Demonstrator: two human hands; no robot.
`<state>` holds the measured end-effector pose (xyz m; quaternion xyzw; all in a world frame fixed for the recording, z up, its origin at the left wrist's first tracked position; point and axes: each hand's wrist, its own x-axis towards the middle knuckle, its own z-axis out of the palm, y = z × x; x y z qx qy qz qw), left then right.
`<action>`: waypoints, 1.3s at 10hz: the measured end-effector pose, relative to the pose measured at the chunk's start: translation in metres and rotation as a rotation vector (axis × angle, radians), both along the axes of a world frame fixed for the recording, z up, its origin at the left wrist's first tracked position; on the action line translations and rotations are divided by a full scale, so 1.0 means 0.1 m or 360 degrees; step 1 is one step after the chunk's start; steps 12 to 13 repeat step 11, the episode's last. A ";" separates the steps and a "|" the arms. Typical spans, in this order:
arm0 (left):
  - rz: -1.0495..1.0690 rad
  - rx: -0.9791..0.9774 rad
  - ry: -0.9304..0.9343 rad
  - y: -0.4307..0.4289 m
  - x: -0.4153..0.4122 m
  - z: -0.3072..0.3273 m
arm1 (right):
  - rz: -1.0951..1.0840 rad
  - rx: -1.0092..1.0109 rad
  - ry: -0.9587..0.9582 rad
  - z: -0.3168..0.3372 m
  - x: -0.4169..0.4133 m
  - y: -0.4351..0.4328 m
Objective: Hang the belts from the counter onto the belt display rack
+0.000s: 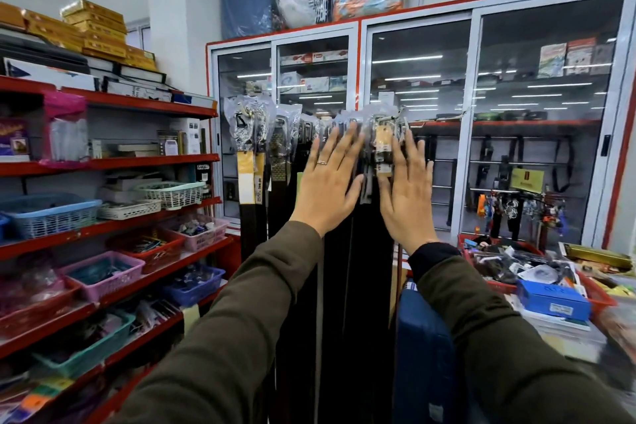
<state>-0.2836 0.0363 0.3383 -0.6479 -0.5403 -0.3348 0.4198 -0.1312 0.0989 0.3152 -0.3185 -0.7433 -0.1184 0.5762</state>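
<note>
A row of dark belts point(339, 286) hangs from the belt display rack point(399, 115) in front of me, their buckles wrapped in clear plastic point(253, 120) with yellow price tags. My left hand point(327, 179) lies flat, fingers spread, against the hanging belts just left of a tan-tagged buckle point(383, 148). My right hand point(407, 196) is flat and spread on the right side of that same belt. Neither hand grips anything. Both arms wear dark olive sleeves.
Red shelves point(110, 162) with plastic baskets run along the left. A glass cabinet point(475, 120) stands behind the rack. A cluttered counter with a red tray point(600, 296) and a blue box point(552, 299) sits at the right. A blue suitcase point(423, 354) stands below my right arm.
</note>
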 end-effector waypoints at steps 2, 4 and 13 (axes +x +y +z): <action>0.0148 0.0267 -0.0012 -0.53 -0.71 0.05 | 0.0263 0.0244 -0.0111 0.11 -0.61 -0.36; 0.0156 0.0217 -0.0124 -0.79 -1.43 -0.02 | 0.0293 0.0340 -0.0304 0.22 -1.26 -0.60; 0.0133 -0.0012 -0.0163 -0.49 -1.24 -0.09 | 0.0008 0.0163 -0.0545 0.11 -1.18 -0.45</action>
